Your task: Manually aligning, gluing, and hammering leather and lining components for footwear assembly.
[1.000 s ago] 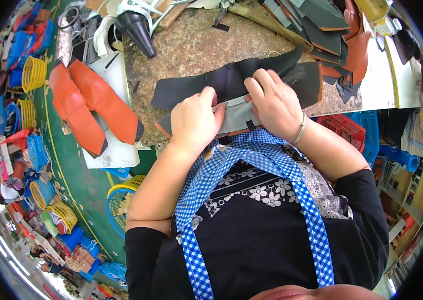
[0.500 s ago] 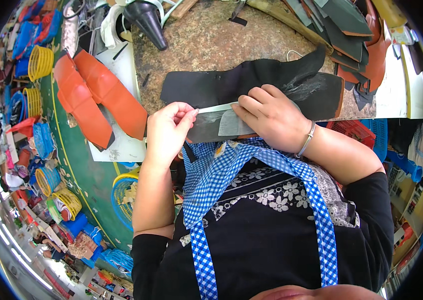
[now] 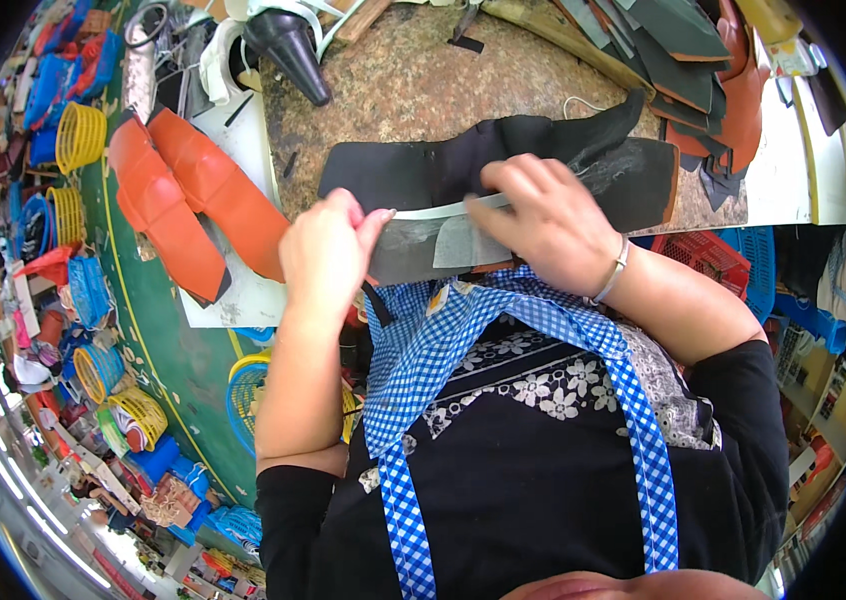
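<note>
A dark leather piece (image 3: 408, 250) with a pale grey patch (image 3: 458, 248) lies at the table's near edge. Along its far edge runs a narrow whitish strip (image 3: 433, 212). My left hand (image 3: 328, 240) is closed in a pinch on the strip's left end. Over the strip's right part, my right hand (image 3: 553, 225) hovers, its thumb and curved fingers apart and slightly blurred; its palm hides part of the leather below. Just beyond lies a longer black leather piece (image 3: 383, 170), with whitish smears and an orange-brown right edge.
Orange leather pieces (image 3: 213, 190) lie on a white board at left. Stacked dark and orange pieces (image 3: 693, 90) fill the far right. A black cone-shaped nozzle (image 3: 293, 60) stands at the back left. A red basket (image 3: 703, 262) sits below the table's right side.
My right hand's fingers have lifted off the strip and spread a little. My left hand has shifted slightly left and up, still pinching the strip's end.
</note>
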`<state>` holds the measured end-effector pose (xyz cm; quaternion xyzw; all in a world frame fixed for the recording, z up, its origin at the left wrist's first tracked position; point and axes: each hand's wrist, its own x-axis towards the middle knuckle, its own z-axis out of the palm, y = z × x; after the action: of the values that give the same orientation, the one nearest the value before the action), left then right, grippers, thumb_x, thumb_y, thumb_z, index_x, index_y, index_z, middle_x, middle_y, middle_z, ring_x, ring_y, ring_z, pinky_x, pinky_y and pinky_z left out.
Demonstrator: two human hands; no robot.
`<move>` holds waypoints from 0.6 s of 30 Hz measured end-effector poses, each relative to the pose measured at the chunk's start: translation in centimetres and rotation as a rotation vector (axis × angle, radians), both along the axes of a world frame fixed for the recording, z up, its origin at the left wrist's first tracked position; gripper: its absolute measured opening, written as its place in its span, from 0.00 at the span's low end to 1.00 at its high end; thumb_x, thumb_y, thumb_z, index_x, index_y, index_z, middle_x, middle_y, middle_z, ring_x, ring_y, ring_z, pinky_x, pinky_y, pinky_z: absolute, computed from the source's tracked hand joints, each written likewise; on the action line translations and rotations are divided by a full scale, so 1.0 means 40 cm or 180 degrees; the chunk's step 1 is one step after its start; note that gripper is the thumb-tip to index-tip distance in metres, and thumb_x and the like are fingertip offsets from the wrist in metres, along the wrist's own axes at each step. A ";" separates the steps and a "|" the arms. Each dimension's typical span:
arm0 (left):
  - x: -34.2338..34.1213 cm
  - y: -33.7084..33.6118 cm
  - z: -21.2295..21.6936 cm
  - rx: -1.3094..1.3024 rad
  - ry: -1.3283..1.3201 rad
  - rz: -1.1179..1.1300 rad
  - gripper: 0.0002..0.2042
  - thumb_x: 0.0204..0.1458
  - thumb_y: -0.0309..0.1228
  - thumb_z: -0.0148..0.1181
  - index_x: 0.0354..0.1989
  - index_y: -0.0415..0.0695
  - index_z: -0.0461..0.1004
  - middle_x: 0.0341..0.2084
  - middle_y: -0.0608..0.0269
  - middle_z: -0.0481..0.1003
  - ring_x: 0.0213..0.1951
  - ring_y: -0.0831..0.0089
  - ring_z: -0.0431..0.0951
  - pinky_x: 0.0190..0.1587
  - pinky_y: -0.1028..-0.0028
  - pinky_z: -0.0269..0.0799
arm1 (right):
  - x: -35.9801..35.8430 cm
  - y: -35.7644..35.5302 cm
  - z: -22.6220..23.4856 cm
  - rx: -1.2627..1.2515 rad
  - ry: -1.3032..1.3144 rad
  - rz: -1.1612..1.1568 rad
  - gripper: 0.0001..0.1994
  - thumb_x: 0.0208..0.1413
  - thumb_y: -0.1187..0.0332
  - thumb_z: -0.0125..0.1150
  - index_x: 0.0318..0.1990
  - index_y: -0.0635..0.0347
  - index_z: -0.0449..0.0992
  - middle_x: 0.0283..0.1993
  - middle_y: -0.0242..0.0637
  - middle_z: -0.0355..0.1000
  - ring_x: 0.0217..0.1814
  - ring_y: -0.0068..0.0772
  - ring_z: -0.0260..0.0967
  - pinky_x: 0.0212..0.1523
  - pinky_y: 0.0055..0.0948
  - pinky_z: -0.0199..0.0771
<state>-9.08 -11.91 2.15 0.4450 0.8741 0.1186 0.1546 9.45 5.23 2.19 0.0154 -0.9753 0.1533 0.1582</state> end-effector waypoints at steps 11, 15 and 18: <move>0.203 0.120 -0.026 0.0972 0.0558 -0.2631 0.16 0.43 0.31 0.63 0.39 0.35 0.70 0.53 0.38 0.69 0.54 0.54 0.73 0.56 0.61 0.70 | 0.112 0.059 -0.039 -0.2101 -0.0129 -0.1628 0.13 0.46 0.70 0.70 0.40 0.57 0.77 0.30 0.35 0.74 0.30 0.34 0.75 0.31 0.28 0.75; 0.217 0.128 -0.004 0.0737 0.0751 -0.2762 0.14 0.43 0.31 0.61 0.36 0.34 0.71 0.52 0.35 0.70 0.53 0.53 0.74 0.53 0.64 0.71 | 0.193 0.094 -0.043 -0.2676 -0.0053 -0.2368 0.05 0.50 0.74 0.69 0.35 0.63 0.80 0.28 0.32 0.75 0.26 0.16 0.73 0.29 0.17 0.73; 0.230 0.136 -0.007 0.0586 0.1263 -0.2914 0.12 0.46 0.29 0.57 0.35 0.34 0.71 0.50 0.34 0.71 0.52 0.53 0.75 0.52 0.63 0.72 | 0.211 0.104 -0.059 -0.2921 -0.0009 -0.2589 0.05 0.50 0.74 0.68 0.35 0.62 0.80 0.27 0.31 0.76 0.27 0.16 0.74 0.30 0.18 0.74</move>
<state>0.10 -6.49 1.87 0.8083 0.5879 0.0283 -0.0182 17.90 9.40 -0.16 -0.4279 -0.7377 0.4851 0.1932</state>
